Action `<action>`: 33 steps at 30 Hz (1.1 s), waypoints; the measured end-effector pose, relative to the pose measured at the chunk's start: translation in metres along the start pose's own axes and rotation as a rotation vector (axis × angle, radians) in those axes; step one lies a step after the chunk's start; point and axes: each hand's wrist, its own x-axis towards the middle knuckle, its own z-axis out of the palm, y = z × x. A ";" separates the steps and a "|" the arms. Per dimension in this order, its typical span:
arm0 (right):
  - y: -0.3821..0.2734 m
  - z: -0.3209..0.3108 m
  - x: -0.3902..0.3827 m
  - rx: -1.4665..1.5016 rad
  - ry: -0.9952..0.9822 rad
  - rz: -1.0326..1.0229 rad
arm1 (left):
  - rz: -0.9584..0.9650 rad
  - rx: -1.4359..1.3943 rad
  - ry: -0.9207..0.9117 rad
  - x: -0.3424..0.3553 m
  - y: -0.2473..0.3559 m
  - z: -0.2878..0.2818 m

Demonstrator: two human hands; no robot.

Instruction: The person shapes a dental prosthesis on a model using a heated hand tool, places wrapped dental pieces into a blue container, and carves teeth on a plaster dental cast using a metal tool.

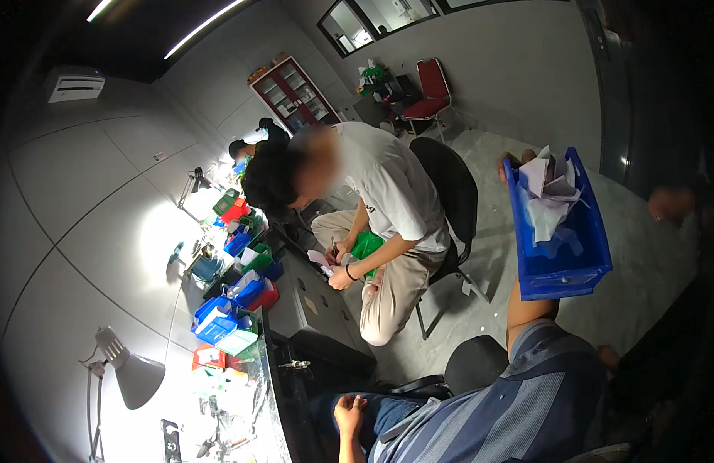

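Grey walls (519,69) and a pale floor (489,224) frame the head view, and straight away the blue bin (567,284) takes the stage, held up above the floor and stuffed with crumpled white papers (548,208)! On its far left corner sits the right hand (504,165), fingers hooked at the rim, gripping it firmly, the forearm running up behind it. Down and left of the bin, the left hand (349,417) rests by the jeans (388,417), fingers half curled and loosely parted. Over to the left of the bin, a co-worker (388,166) sits bent over on a black chair (453,181), pen in one hand, a slip (318,258) at the other, something green (366,245) in the lap. Farther left of the bin, past that co-worker, it's a bright bench (253,397), lined with small blue, red and green trays (216,320), a lamp (133,374) leaning over its near end. Up and left of the bin, a red chair (432,89) stands by the wall, and beyond it a cabinet (295,92).
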 end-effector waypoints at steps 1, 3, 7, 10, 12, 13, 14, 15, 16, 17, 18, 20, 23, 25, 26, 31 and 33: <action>0.000 0.002 0.001 -0.002 -0.002 -0.021 | 0.005 -0.005 0.000 0.000 0.001 0.000; -0.002 0.008 0.005 -0.010 -0.011 -0.057 | 0.009 -0.008 -0.002 -0.001 0.002 0.000; -0.013 0.023 0.018 -0.037 -0.034 -0.155 | 0.008 0.074 -0.003 -0.002 0.008 0.001; -0.021 0.035 0.028 -0.054 -0.056 -0.228 | 0.008 0.057 -0.002 0.001 0.005 0.000; -0.023 0.044 0.036 -0.064 -0.072 -0.273 | 0.010 0.046 0.004 0.004 -0.001 -0.002; -0.024 0.050 0.039 -0.064 -0.080 -0.290 | 0.029 0.066 0.006 0.005 -0.004 -0.005; -0.024 0.056 0.041 -0.070 -0.084 -0.302 | 0.050 0.085 0.010 0.005 -0.007 -0.008; -0.023 0.062 0.044 -0.072 -0.093 -0.315 | 0.054 0.082 0.021 0.006 -0.010 -0.011; -0.027 0.061 0.043 -0.090 -0.081 -0.327 | 0.044 0.110 0.013 0.004 -0.006 -0.006; -0.031 0.059 0.043 -0.108 -0.068 -0.338 | 0.034 0.137 0.006 0.003 -0.002 -0.002; -0.035 0.055 0.040 -0.122 -0.053 -0.344 | 0.028 0.144 -0.003 0.001 0.002 0.003; -0.030 0.062 0.035 -0.124 -0.050 -0.355 | 0.044 0.137 0.011 -0.003 0.004 0.001; -0.026 0.070 0.022 -0.125 -0.037 -0.360 | 0.066 0.212 0.016 -0.002 -0.003 -0.004; -0.027 0.077 0.016 -0.127 -0.026 -0.365 | 0.065 0.143 0.007 0.003 -0.005 -0.002; -0.022 0.080 0.012 -0.129 -0.018 -0.365 | 0.065 0.076 -0.005 0.003 -0.003 0.001; -0.014 0.085 0.015 -0.023 -0.167 -0.481 | 0.042 0.147 0.009 0.008 -0.007 -0.002; -0.008 0.073 0.015 0.148 -0.271 -0.402 | 0.030 0.125 0.009 0.007 -0.006 -0.002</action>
